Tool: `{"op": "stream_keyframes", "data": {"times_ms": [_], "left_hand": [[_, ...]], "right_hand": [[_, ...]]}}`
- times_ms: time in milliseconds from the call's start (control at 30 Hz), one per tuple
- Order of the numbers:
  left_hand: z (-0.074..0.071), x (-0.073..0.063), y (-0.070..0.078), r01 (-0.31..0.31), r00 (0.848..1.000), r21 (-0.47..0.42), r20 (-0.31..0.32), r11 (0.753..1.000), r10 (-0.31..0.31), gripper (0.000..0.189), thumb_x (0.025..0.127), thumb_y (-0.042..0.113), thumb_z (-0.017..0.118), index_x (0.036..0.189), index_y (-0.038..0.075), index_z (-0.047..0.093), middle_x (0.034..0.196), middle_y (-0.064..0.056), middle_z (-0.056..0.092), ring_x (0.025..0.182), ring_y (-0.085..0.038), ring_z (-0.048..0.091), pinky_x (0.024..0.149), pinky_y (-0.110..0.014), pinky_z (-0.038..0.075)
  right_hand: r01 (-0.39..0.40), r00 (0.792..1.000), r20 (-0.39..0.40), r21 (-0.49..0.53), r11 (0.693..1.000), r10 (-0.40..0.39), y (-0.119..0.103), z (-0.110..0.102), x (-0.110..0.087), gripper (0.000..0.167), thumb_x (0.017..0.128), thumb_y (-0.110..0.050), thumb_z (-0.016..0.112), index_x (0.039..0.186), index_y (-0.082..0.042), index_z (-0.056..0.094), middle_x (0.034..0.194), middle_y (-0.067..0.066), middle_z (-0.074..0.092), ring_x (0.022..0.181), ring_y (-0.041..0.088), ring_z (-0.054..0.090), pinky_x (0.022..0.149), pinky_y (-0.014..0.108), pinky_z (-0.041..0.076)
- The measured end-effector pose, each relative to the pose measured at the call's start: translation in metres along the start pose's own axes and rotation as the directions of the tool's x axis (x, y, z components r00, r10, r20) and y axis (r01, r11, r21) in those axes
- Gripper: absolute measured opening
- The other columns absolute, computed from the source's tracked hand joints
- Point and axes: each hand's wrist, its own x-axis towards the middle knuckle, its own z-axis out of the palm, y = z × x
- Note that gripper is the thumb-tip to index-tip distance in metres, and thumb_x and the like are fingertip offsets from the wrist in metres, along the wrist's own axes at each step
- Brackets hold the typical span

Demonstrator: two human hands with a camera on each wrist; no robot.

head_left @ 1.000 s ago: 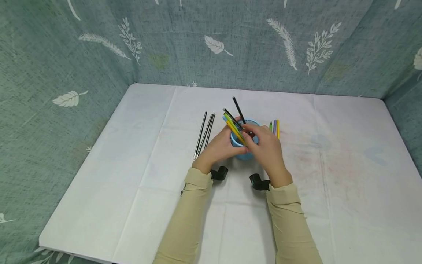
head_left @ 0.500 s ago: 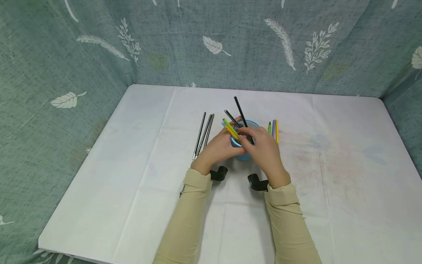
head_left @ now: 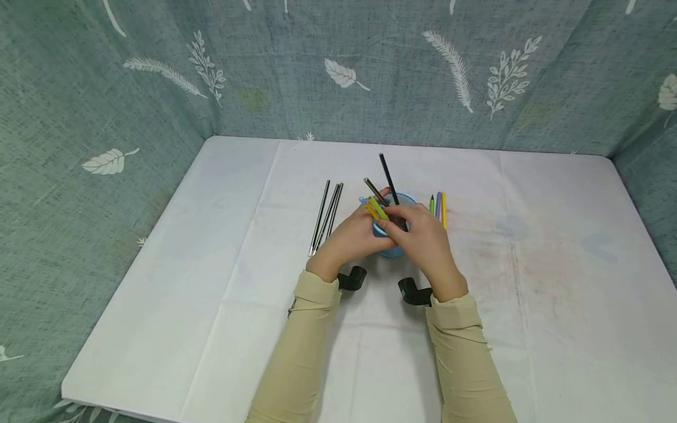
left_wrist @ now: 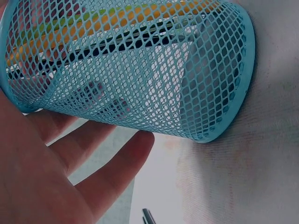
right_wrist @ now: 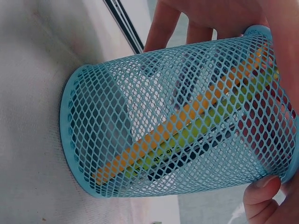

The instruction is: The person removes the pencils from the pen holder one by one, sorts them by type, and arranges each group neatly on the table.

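Observation:
A light-blue mesh pen cup [head_left: 392, 252] stands on the table between the hands. My left hand [head_left: 353, 238] grips its side, fingers [left_wrist: 117, 175] reaching round the mesh in the left wrist view. My right hand [head_left: 423, 235] is over the cup's mouth, thumb and fingers pinching pencils there. A green pencil [head_left: 378, 208] and a yellow pencil [head_left: 371, 212] lean out to the left, a blue tip beside them. Two black pencils stick up behind, the longer black pencil [head_left: 388, 176] reaching highest. Through the mesh, an orange-yellow pencil [right_wrist: 173, 122] and a green one slant down toward the base.
Several black pencils [head_left: 327, 217] lie left of the cup. To its right lie a green pencil [head_left: 432, 204], a purple pencil [head_left: 438, 205] and a yellow pencil [head_left: 444, 210]. A white cloth covers the table [head_left: 254, 329], with patterned fabric [head_left: 391, 76] hanging behind.
The green and yellow pencils have sunk lower into the cup, and their tops have shifted slightly right. The black pencils have also tilted a little right. My left hand stays on the cup.

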Motion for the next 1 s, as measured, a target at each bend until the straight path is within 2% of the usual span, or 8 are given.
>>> {"op": "stream_keyframes", "data": {"times_ms": [167,333,500,567,700,800,867,1000], "left_hand": [[0.001,0.0,-0.002,-0.009,1.0,-0.009,-0.008,1.0,0.009,0.06,0.079,0.052,0.055,0.132,0.026,0.042,0.145,0.018,0.008,0.131,-0.008,0.017,0.099,-0.028,0.029],[0.001,0.0,-0.003,-0.013,1.0,-0.053,-0.009,0.999,0.013,0.057,0.079,0.051,0.056,0.13,0.028,0.043,0.144,0.019,0.009,0.131,-0.011,0.02,0.098,-0.031,0.031],[0.001,0.0,-0.005,-0.007,1.0,-0.085,-0.023,0.996,0.006,0.07,0.075,0.057,0.059,0.134,0.031,0.034,0.144,0.012,0.015,0.129,-0.014,0.025,0.096,-0.032,0.034],[0.002,0.0,-0.006,-0.015,1.0,-0.097,-0.026,0.995,0.012,0.074,0.073,0.06,0.059,0.136,0.033,0.031,0.144,0.012,0.015,0.129,-0.013,0.025,0.097,-0.033,0.033],[0.002,0.001,-0.007,-0.016,0.999,-0.103,-0.03,0.995,0.013,0.07,0.07,0.062,0.06,0.132,0.039,0.034,0.143,0.02,0.009,0.13,-0.012,0.022,0.098,-0.035,0.032],[0.002,0.001,-0.007,0.002,0.999,-0.094,-0.036,0.996,-0.006,0.08,0.069,0.064,0.06,0.137,0.034,0.03,0.143,0.02,0.011,0.129,-0.012,0.025,0.097,-0.034,0.032],[0.003,0.002,-0.007,0.008,0.999,-0.094,-0.037,0.996,-0.011,0.087,0.069,0.064,0.061,0.14,0.029,0.025,0.144,0.015,0.016,0.128,-0.013,0.028,0.097,-0.033,0.033],[0.003,0.003,-0.008,0.004,0.999,-0.096,-0.038,0.995,-0.008,0.094,0.069,0.063,0.062,0.142,0.023,0.019,0.144,0.01,0.022,0.125,-0.014,0.032,0.096,-0.031,0.034]], "right_hand": [[0.031,0.999,-0.012,-0.01,0.999,-0.031,0.001,0.001,0.0,0.033,0.084,-0.04,0.059,0.106,-0.016,0.066,0.097,0.0,0.063,0.083,0.014,0.05,0.062,0.033,0.042],[0.084,0.995,-0.06,0.0,0.996,-0.084,0.004,0.001,-0.001,0.029,0.085,-0.038,0.058,0.103,-0.016,0.067,0.096,-0.002,0.064,0.082,0.015,0.051,0.062,0.032,0.042],[0.14,0.984,-0.121,0.046,0.989,-0.133,0.008,0.0,0.0,0.028,0.088,-0.035,0.055,0.103,-0.013,0.067,0.098,0.0,0.064,0.084,0.015,0.054,0.066,0.033,0.044],[0.145,0.981,-0.141,0.063,0.987,-0.135,0.009,-0.001,-0.001,0.029,0.089,-0.035,0.053,0.103,-0.014,0.066,0.095,0.0,0.064,0.079,0.014,0.055,0.063,0.033,0.044],[0.154,0.97,-0.206,0.116,0.981,-0.128,0.01,-0.003,-0.001,0.029,0.091,-0.034,0.049,0.106,-0.016,0.065,0.087,-0.003,0.065,0.061,0.011,0.049,0.052,0.029,0.039],[0.161,0.962,-0.248,0.172,0.972,-0.116,0.012,-0.006,0.0,0.03,0.094,-0.033,0.044,0.112,-0.018,0.062,0.081,-0.005,0.064,0.049,0.01,0.043,0.045,0.027,0.037],[0.159,0.961,-0.256,0.213,0.964,-0.102,0.013,-0.008,-0.001,0.03,0.095,-0.033,0.04,0.116,-0.021,0.059,0.077,-0.007,0.063,0.046,0.009,0.041,0.044,0.025,0.038],[0.174,0.961,-0.257,0.28,0.944,-0.101,0.015,-0.011,0.0,0.032,0.097,-0.031,0.036,0.124,-0.026,0.052,0.076,-0.005,0.059,0.052,0.013,0.047,0.048,0.025,0.042]]}}
